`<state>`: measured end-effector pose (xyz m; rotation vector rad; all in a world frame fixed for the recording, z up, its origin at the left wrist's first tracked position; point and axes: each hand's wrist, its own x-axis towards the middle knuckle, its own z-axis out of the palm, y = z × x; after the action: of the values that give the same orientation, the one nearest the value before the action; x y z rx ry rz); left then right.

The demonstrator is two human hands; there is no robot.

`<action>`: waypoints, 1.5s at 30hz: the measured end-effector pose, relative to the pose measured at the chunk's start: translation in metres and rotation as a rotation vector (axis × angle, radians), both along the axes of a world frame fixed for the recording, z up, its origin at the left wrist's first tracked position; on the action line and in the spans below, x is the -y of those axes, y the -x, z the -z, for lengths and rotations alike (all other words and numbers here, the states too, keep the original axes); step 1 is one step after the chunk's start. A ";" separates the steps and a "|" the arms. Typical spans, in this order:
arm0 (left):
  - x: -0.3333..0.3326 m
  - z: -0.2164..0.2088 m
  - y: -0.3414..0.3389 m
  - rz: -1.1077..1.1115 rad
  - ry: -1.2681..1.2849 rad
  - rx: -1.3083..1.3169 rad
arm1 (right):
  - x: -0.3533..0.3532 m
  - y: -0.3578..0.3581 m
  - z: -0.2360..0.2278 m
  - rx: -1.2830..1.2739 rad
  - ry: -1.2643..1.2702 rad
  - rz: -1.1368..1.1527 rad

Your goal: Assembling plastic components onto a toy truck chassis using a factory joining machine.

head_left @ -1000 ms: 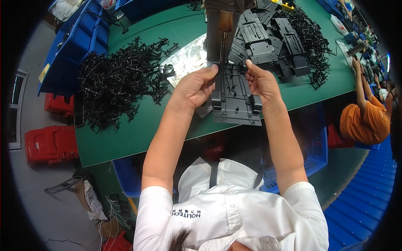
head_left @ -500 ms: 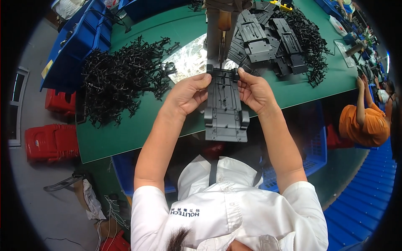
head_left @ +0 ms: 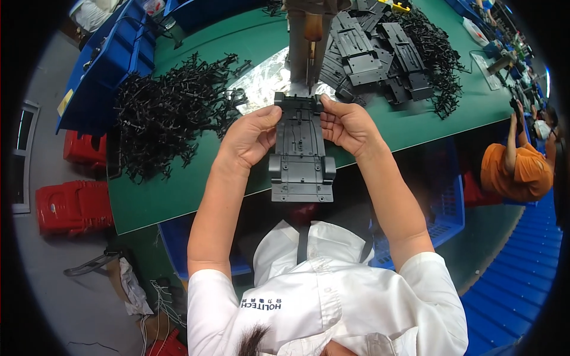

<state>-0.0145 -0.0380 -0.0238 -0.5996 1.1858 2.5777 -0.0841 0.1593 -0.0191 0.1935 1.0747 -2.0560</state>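
Between my two hands is a long black plastic chassis plate [head_left: 300,139] with wheel-like or block-shaped lumps at its corners. My left hand [head_left: 252,133] grips its far left corner between thumb and fingers. On the far right corner, my right hand [head_left: 350,124] pinches it the same way. The plate's far end lies under the thin vertical tip of a bench-mounted machine [head_left: 312,50]; whether the tip touches it I cannot tell. The near end sticks out past the table edge.
On the green table [head_left: 154,204], a heap of small black parts [head_left: 172,118] lies left, and stacked black plates [head_left: 362,56] lie right beside more small parts [head_left: 442,59]. Blue bins [head_left: 107,65] stand at the far left. Red stools [head_left: 74,204] are below. A person in orange [head_left: 516,169] sits at right.
Both hands have shifted the chassis plate a little to the left, and it now sits straighter. My grip on it is the same.
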 end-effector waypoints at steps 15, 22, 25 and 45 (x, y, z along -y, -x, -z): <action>0.006 0.004 0.021 0.006 -0.033 -0.014 | 0.009 0.010 -0.007 0.054 -0.046 0.065; 0.010 0.003 0.024 -0.010 -0.058 -0.001 | 0.012 0.015 -0.004 0.045 -0.069 0.036; 0.012 0.007 0.026 -0.012 -0.068 0.002 | 0.013 0.014 -0.007 0.043 -0.092 0.047; 0.007 -0.008 0.027 -0.014 -0.085 0.004 | 0.017 0.014 -0.014 0.054 -0.133 0.067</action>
<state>-0.0419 -0.0451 -0.0158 -0.5960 1.0677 2.6219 -0.0980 0.1428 -0.0052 0.3548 1.1864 -2.0276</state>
